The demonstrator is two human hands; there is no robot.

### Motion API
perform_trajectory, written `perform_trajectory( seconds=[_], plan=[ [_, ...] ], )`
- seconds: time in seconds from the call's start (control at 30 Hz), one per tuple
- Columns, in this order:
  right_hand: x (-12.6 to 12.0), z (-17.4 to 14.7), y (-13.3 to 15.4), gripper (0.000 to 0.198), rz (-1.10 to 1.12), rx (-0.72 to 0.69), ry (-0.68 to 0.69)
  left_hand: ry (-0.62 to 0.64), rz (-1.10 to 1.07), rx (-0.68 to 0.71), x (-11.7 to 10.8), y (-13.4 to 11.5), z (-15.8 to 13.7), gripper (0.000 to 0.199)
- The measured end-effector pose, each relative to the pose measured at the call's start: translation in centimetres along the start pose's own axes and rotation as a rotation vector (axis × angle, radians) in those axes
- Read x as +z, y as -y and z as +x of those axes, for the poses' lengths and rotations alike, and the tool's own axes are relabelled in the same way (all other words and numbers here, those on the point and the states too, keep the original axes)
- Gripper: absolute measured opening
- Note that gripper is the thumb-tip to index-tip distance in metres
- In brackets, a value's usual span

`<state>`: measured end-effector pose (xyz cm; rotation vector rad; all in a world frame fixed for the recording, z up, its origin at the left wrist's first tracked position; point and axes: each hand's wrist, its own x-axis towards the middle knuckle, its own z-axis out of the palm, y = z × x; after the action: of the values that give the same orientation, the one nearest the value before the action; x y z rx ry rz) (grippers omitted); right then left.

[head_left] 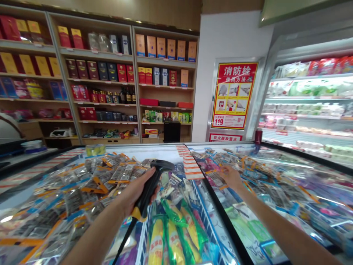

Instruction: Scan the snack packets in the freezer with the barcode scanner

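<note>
My left hand (140, 184) is wrapped round the handle of a black barcode scanner (149, 191) with a yellow-trimmed base, its cord trailing down. The scanner's head points to the right, above the freezer's glass top. On the right side, my right hand (232, 177) has its fingers closed at the edge of a small snack packet (215, 179) with orange edging. That packet lies on the glass beside a pile of similar packets (256, 173). A larger heap of packets (96, 176) with orange and blue edges spreads under and left of my left arm.
Below the glass, a white wire basket (143, 239) holds yellow-and-green corn packs (174, 241). A black frame edge (217, 206) divides the freezer top. Shelves of boxed goods (107, 71) stand behind, with a lit refrigerated display (309, 103) at right. A dark red can (258, 136) stands on the far edge.
</note>
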<state>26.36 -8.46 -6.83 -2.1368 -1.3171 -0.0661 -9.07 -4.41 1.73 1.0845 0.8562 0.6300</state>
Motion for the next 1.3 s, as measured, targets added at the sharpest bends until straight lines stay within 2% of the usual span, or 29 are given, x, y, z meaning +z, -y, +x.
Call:
perform_trajectory(
  seconds=[0.1,0.3,0.4,0.5,0.57,0.63,0.7,0.73,0.77,0.9,0.97,1.03,1.17,1.3],
  plan=[
    [-0.3,-0.4,0.2,0.042,-0.001,0.091,0.035,0.043,0.009,-0.01,0.9,0.2,-0.2,0.036],
    [-0.6,-1.2,1.2,0.021,0.092,0.144,0.168,0.085,-0.007,-0.075,1.2,1.0,-0.6,0.039],
    [-0.8,-1.5,1.7,0.017,0.153,0.167,0.138,0.098,-0.002,-0.061,1.0,1.5,-0.4,0.04],
    [-1.9,-1.8,2.1,0.027,0.242,0.158,0.098,0.122,0.012,-0.053,0.7,1.8,-0.2,0.042],
    [-3.2,-2.0,2.5,0.033,0.303,0.107,0.154,0.143,0.009,-0.042,0.4,1.8,-0.1,0.042],
    [-4.5,-2.1,3.3,0.033,0.256,-0.02,0.304,0.14,-0.001,-0.041,0.2,1.6,-0.2,0.041],
    [-5.1,-1.8,4.7,0.026,0.031,-0.172,0.464,0.125,-0.013,-0.056,0.0,1.4,-0.3,0.039],
    [-5.0,-1.6,5.6,0.019,-0.06,-0.204,0.501,0.119,-0.017,-0.064,0.0,1.3,-0.4,0.039],
    [-4.7,-1.3,6.6,0.018,-0.119,-0.218,0.501,0.114,-0.019,-0.068,-0.1,1.2,-0.4,0.039],
    [-2.7,0.2,10.0,0.037,-0.228,-0.224,0.339,0.109,-0.024,-0.073,-0.2,1.2,-0.4,0.04],
    [-2.3,0.6,10.3,0.028,-0.268,-0.166,0.271,0.097,-0.029,-0.082,-0.4,1.2,-0.4,0.04],
    [-2.6,0.4,9.4,0.026,-0.31,-0.063,0.233,0.082,-0.029,-0.083,-0.6,1.1,-0.3,0.038],
    [-3.3,-1.4,6.2,0.051,-0.319,0.118,0.282,0.081,-0.034,-0.096,-0.8,0.9,-0.4,0.038],
    [-1.9,-2.5,4.9,0.038,-0.18,0.142,0.24,0.104,-0.038,-0.098,-0.7,0.7,-0.5,0.038]
  ],
)
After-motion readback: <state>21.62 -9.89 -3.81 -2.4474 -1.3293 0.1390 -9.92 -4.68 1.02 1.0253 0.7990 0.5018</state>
